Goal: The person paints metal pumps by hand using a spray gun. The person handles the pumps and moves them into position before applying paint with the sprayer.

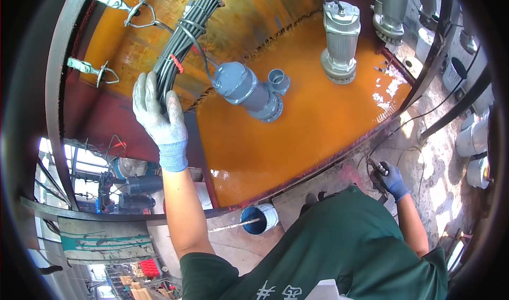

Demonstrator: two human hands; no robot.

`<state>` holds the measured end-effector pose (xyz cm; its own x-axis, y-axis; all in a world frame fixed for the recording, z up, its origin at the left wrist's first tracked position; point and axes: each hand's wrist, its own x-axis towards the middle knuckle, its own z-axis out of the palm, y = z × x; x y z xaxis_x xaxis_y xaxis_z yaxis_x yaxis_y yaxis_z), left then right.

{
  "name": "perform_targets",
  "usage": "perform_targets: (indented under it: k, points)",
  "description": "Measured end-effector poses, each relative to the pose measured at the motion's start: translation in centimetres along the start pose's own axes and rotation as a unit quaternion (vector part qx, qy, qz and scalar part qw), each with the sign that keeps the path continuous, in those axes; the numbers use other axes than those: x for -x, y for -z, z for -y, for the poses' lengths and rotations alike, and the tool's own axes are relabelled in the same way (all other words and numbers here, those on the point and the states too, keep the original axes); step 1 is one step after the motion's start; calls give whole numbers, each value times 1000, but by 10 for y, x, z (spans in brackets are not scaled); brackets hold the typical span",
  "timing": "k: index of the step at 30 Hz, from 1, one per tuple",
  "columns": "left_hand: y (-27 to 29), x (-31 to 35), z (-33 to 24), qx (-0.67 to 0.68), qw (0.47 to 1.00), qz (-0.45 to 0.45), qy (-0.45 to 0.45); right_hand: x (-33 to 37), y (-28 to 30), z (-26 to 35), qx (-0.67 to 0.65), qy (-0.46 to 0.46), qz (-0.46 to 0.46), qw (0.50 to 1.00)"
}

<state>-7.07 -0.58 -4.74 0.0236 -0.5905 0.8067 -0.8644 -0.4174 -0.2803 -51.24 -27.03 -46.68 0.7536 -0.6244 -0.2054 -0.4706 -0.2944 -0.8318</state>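
Black cable bundle (183, 41) slants above tank (347, 149), its lead running to a tilted blue-grey pump (238, 85) over orange liquid (310, 135); pump-liquid contact unclear. Left hand (159, 118): fingers extended along one side of bundle, thumb opposite; firmness cannot be told. Right hand (393, 180): curled around dark handheld tool (377, 167). Judgement: support bundle evenly, avoid tugging lead. Silver pump (341, 40) well apart, rightward.
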Motion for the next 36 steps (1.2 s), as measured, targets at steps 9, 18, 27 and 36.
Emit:
perform_targets:
  k: [9,18,27,36]
  points:
    - [-3,19,-20,-38,998,-21,39,14,27,-4,-14,-9,-41,999]
    - [-13,76,-71,37,990,-86,102,-9,61,-34,-84,-24,-199,976]
    - [-136,144,-165,447,829,123,313,-45,119,43,-48,23,-3,999]
    - [-208,75,-190,460,839,214,196,-96,176,41,-47,-12,-250,967]
